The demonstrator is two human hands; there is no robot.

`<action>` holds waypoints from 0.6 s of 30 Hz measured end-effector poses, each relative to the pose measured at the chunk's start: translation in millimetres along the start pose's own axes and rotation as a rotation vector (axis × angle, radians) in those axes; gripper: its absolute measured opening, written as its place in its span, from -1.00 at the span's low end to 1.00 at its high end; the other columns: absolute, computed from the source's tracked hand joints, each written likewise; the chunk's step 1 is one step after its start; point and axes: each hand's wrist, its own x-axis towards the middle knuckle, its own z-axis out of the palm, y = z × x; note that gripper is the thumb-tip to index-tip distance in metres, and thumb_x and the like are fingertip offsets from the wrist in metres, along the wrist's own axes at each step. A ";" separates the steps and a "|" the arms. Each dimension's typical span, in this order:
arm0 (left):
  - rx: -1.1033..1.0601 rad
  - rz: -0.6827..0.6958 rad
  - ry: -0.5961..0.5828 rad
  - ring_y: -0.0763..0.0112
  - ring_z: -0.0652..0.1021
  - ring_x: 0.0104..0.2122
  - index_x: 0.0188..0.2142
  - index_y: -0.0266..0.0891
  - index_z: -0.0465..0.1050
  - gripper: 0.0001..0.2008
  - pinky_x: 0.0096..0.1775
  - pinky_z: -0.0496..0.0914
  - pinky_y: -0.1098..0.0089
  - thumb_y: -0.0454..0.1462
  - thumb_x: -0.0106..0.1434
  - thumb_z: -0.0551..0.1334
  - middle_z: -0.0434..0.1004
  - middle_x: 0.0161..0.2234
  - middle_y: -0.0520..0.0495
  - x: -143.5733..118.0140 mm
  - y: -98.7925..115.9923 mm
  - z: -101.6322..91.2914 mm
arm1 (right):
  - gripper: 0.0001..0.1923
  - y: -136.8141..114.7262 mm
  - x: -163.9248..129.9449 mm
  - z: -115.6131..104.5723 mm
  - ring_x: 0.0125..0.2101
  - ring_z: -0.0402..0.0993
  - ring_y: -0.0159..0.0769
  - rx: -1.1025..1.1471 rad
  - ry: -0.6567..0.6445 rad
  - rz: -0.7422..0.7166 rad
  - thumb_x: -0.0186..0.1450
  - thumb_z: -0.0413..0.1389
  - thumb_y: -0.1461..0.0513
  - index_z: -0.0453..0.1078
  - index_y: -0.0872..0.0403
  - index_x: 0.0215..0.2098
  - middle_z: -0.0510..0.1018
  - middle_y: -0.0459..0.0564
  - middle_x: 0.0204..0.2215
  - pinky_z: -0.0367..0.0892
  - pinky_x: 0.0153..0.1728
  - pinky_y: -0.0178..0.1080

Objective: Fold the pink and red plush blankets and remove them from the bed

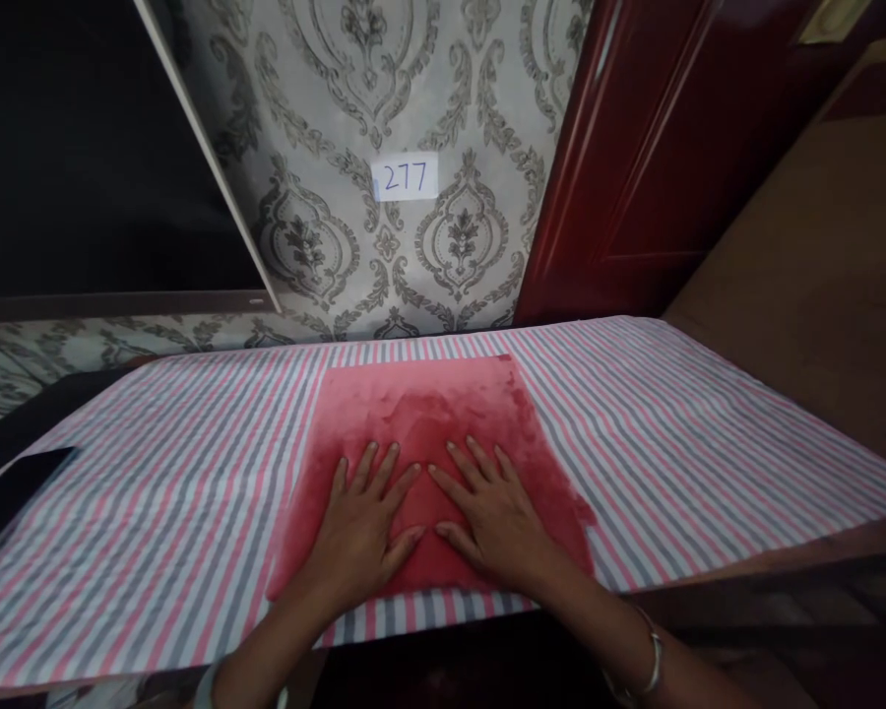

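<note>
Both palms flat on red cloth (420, 433), fingers spread, gripping nothing: left hand (361, 532) and right hand (494, 517) side by side on its near half. Red cloth lies mid striped sheet (709, 443), below the 277 label (405, 178).

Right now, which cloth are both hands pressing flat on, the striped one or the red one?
The red cloth: plain, fuzzy, lying atop the striped cloth. Left hand and right hand rest on it, fingers spread.
</note>
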 end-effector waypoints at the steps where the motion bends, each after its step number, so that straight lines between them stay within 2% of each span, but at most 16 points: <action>1: -0.017 -0.008 -0.008 -0.24 0.09 0.39 0.36 -0.01 0.21 -0.34 0.26 0.00 -0.40 0.02 0.31 0.18 0.08 0.43 -0.19 0.4 -0.8 -0.6 | -0.30 -1.0 0.2 -0.7 0.44 -0.20 0.11 0.006 -0.001 0.003 0.39 0.04 -0.13 0.07 -0.21 0.43 -0.03 0.01 0.47 -0.22 0.37 0.27; 3: -0.086 -0.022 -0.036 -0.20 0.08 0.40 0.35 0.00 0.24 -0.37 0.28 -0.03 -0.38 0.02 0.32 0.17 0.08 0.43 -0.15 0.8 -5.0 -4.8 | -0.30 -2.3 -0.1 -5.5 0.44 -0.20 0.12 0.030 0.010 -0.003 0.39 0.06 -0.12 0.08 -0.18 0.43 -0.01 0.01 0.46 -0.23 0.37 0.27; 5: -0.207 -0.040 -0.048 -0.10 0.12 0.40 0.32 0.03 0.29 -0.42 0.31 -0.02 -0.29 0.02 0.34 0.12 0.12 0.41 -0.09 -0.2 -14.3 -13.0 | -0.35 0.2 -2.2 -15.0 0.43 -0.12 0.06 0.088 0.022 -0.037 0.41 0.05 -0.08 0.14 -0.15 0.41 0.08 0.01 0.44 -0.18 0.38 0.22; 6: -0.276 -0.061 -0.027 -0.04 0.15 0.39 0.30 0.04 0.32 -0.44 0.33 0.00 -0.22 0.03 0.35 0.09 0.16 0.40 -0.06 -1.4 -21.1 -17.8 | -0.40 3.9 -4.0 -20.9 0.41 -0.03 0.01 0.129 0.035 -0.050 0.43 0.04 -0.05 0.19 -0.14 0.39 0.15 0.01 0.42 -0.12 0.38 0.16; 8: -0.390 -0.148 0.094 0.04 0.22 0.36 0.26 0.01 0.37 -0.43 0.36 0.05 -0.08 0.06 0.34 0.06 0.24 0.37 -0.04 -4.8 -38.7 -26.3 | -0.49 18.2 -8.7 -32.5 0.34 0.15 -0.09 0.202 0.111 -0.030 0.45 0.00 0.04 0.27 -0.11 0.34 0.30 -0.01 0.35 0.04 0.35 0.05; 10: -0.461 -0.303 0.268 0.04 0.23 0.36 0.24 -0.03 0.40 -0.38 0.37 0.06 0.00 0.12 0.27 0.11 0.27 0.36 -0.06 -8.7 -58.4 -30.7 | -0.50 41.5 -14.0 -39.7 0.29 0.25 -0.12 0.234 0.251 0.066 0.45 -0.04 0.10 0.30 -0.08 0.33 0.38 0.02 0.29 0.16 0.30 0.01; 12: -0.568 -0.510 0.362 -0.02 0.25 0.35 0.26 -0.03 0.36 -0.29 0.35 0.11 -0.02 0.18 0.19 0.17 0.28 0.35 -0.06 -11.8 -76.0 -29.5 | -0.47 69.9 -18.4 -39.3 0.28 0.27 -0.07 0.242 0.380 0.205 0.44 -0.07 0.10 0.28 -0.01 0.34 0.39 0.08 0.29 0.20 0.28 0.05; 15: -0.816 -0.802 0.315 -0.10 0.30 0.32 0.31 -0.01 0.28 -0.14 0.30 0.21 -0.08 0.22 0.08 0.25 0.30 0.34 -0.08 -13.7 -91.9 -22.3 | -0.40 107.0 -20.7 -26.7 0.26 0.32 -0.05 0.382 0.396 0.397 0.43 -0.09 0.05 0.21 0.07 0.37 0.37 0.15 0.29 0.26 0.24 0.06; 18: -0.964 -0.922 0.257 -0.13 0.30 0.31 0.32 0.00 0.26 -0.08 0.27 0.26 -0.06 0.23 0.02 0.32 0.32 0.33 -0.13 -11.8 -95.4 -18.5 | -0.34 123.1 -18.3 -11.7 0.23 0.37 -0.11 0.585 0.317 0.478 0.42 -0.09 0.03 0.13 0.13 0.40 0.37 0.20 0.29 0.30 0.21 -0.01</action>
